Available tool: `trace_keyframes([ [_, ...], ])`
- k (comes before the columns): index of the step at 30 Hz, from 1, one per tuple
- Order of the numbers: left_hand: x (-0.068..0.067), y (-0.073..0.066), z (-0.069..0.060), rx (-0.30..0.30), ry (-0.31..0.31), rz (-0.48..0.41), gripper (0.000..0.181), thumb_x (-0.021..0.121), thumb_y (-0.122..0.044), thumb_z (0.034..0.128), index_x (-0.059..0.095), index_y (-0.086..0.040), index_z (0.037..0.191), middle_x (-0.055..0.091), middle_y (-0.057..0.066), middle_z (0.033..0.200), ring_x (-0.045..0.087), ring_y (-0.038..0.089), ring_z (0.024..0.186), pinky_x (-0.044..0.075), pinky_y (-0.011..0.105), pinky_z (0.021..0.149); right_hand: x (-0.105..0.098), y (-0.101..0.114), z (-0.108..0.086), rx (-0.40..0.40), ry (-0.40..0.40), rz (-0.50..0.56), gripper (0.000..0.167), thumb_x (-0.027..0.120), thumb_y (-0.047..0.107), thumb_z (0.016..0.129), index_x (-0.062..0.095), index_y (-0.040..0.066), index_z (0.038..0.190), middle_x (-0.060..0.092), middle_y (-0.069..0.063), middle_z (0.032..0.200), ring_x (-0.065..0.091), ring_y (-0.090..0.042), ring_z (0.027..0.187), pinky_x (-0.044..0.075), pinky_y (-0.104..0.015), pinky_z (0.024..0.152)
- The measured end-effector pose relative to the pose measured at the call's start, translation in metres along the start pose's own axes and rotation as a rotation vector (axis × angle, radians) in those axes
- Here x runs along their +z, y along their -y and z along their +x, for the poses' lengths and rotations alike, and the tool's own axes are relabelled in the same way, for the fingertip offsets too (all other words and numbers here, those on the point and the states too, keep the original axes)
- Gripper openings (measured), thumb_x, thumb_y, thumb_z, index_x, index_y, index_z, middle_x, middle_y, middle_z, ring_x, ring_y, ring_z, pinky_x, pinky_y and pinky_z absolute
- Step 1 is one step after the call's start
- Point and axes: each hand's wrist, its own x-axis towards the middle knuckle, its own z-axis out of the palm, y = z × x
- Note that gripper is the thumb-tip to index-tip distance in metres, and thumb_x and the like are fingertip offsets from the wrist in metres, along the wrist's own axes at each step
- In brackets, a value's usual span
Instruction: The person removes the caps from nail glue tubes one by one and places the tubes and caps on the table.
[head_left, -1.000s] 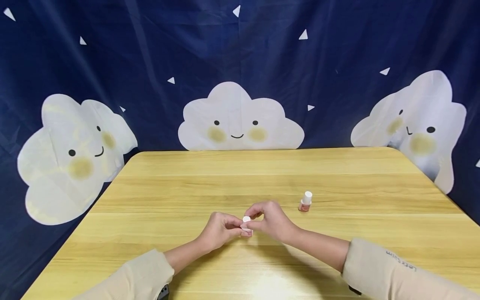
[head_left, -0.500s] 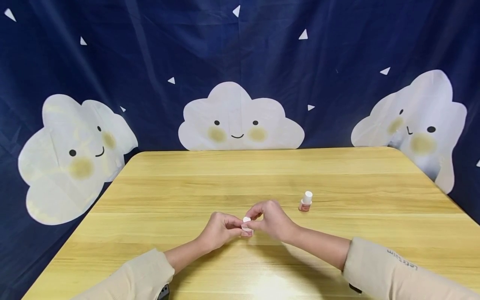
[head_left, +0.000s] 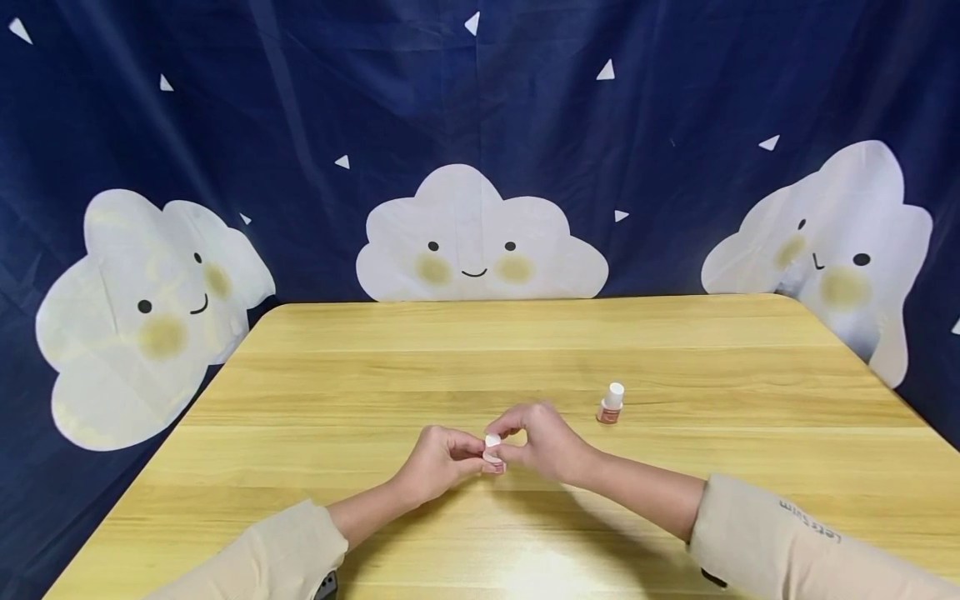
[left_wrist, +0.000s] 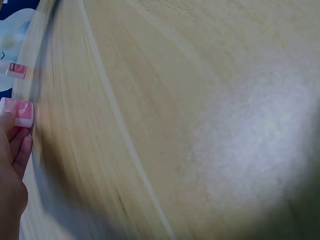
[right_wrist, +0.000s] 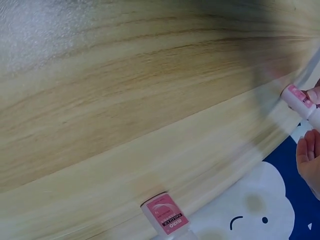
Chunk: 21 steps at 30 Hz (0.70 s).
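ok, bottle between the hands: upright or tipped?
Upright: in the head view the bottle has its white cap on top and its pink-labelled part below, near the table.

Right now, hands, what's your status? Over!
Left hand holds the nearer bottle, upright. Right hand pinches its white cap. Second bottle stands apart, off to the right. Nothing seen in the way.

I see creased navy fabric backdrop (head_left: 660, 117) printed with three smiling white clouds (head_left: 468, 212), white triangles (head_left: 606, 72); before it, wood-grain table (head_left: 420, 362), bright glare (head_left: 543, 575) at near side.
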Motion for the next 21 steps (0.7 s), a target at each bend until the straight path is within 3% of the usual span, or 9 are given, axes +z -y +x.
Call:
trace_keyframes([
  [8,0.0019,-0.0023,-0.0003,-0.031,-0.019,-0.001,0.019,0.072,-0.010,0.0789,0.072,0.002,0.094,0.072,0.016,0.090,0.071,0.011,0.078,0.057,0.022,0.070,0.0018,0.0003,-0.0008,0.038,-0.078,0.015,0.011,0.077,0.011,0.074,0.068,0.007,0.075,0.068,0.000,0.074,0.057,-0.003,0.070,0.054,-0.026,0.071],
  [21,0.0020,-0.0037,-0.0005,-0.030,-0.029,0.027,0.017,0.073,-0.009,0.0783,0.072,0.001,0.092,0.072,0.015,0.089,0.071,0.011,0.076,0.057,0.021,0.069,0.0003,-0.0011,0.0007,0.013,-0.051,0.009,0.007,0.076,0.011,0.075,0.070,0.007,0.075,0.070,0.001,0.074,0.056,0.001,0.069,0.055,-0.029,0.070],
])
